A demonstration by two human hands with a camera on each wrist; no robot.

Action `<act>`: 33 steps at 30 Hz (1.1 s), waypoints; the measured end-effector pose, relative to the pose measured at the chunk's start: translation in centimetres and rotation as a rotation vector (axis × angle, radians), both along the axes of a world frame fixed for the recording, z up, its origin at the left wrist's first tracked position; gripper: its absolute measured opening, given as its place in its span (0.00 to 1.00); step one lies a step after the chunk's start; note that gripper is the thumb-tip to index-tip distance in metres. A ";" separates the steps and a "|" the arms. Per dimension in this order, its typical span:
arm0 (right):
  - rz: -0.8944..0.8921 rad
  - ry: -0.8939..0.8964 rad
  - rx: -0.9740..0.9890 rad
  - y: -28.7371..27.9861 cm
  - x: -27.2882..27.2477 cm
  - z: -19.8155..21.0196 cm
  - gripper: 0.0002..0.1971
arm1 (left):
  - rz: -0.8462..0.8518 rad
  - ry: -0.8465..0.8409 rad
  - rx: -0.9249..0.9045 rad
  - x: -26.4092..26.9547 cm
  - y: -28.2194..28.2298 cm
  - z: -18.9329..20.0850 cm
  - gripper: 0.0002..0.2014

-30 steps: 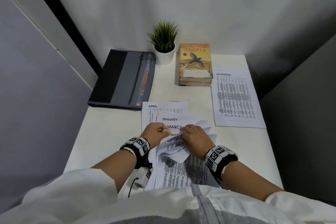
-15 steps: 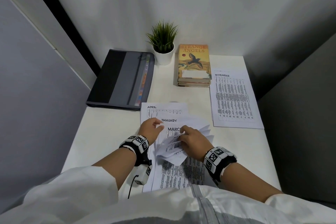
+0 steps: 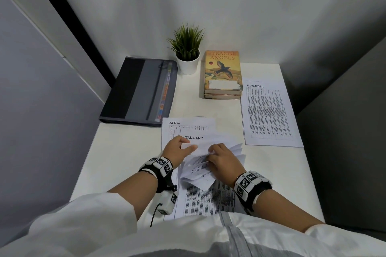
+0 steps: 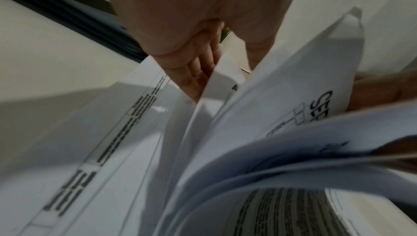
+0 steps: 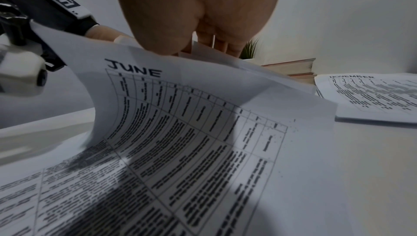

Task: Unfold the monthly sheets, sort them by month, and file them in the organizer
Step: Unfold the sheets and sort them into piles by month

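Note:
A bundle of folded monthly sheets (image 3: 197, 172) lies on the pile near the table's front edge. My left hand (image 3: 179, 149) pinches a blank flap of it, thumb on top. My right hand (image 3: 221, 159) grips the bundle's right side with curled fingers. Flat sheets headed JANUARY (image 3: 194, 138) and APRIL (image 3: 174, 123) lie under and behind the bundle. In the left wrist view my fingers (image 4: 198, 74) sit between fanned sheets, one headed SEP (image 4: 320, 106). In the right wrist view a JUNE sheet (image 5: 180, 115) curves up to my right hand (image 5: 194, 16). The dark grey organizer (image 3: 140, 92) lies closed at the back left.
A NOVEMBER sheet (image 3: 269, 112) lies flat at the right. A stack of books (image 3: 223, 73) and a small potted plant (image 3: 187, 54) stand at the back. Walls close in the white table (image 3: 121, 152) on three sides.
The MARCH heading seen earlier is now covered by a blank flap that my left hand has drawn across. Both hands have stayed on the bundle.

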State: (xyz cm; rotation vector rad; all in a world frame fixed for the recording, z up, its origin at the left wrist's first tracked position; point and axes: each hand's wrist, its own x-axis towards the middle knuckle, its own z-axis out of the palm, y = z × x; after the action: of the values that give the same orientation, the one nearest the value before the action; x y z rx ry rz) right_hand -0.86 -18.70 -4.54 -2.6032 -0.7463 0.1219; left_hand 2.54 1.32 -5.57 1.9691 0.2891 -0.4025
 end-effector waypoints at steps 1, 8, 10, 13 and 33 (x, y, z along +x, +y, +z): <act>-0.001 -0.006 0.000 0.0 -0.1 0.0 0.05 | 0.005 0.022 -0.001 0.0 0.1 0.1 0.16; -0.025 0.078 -0.027 -0.1 -0.4 0.2 0.09 | -0.098 0.046 0.168 0.0 0.5 0.6 0.22; -0.023 0.073 -0.019 -0.1 -0.4 0.2 0.09 | -0.107 0.042 0.134 0.0 0.4 0.6 0.23; -0.015 0.057 -0.025 -0.1 -0.3 0.3 0.08 | -0.081 0.057 0.072 -0.3 0.1 0.5 0.12; -0.004 0.018 -0.062 0.0 -0.8 1.0 0.08 | -0.041 0.053 -0.025 -0.8 -0.1 0.6 0.10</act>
State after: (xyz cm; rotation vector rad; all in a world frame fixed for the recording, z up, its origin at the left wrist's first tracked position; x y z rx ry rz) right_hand -1.62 -18.72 -3.58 -2.6588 -0.7416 0.1702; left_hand 1.75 1.23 -4.96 1.9449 0.2760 -0.4829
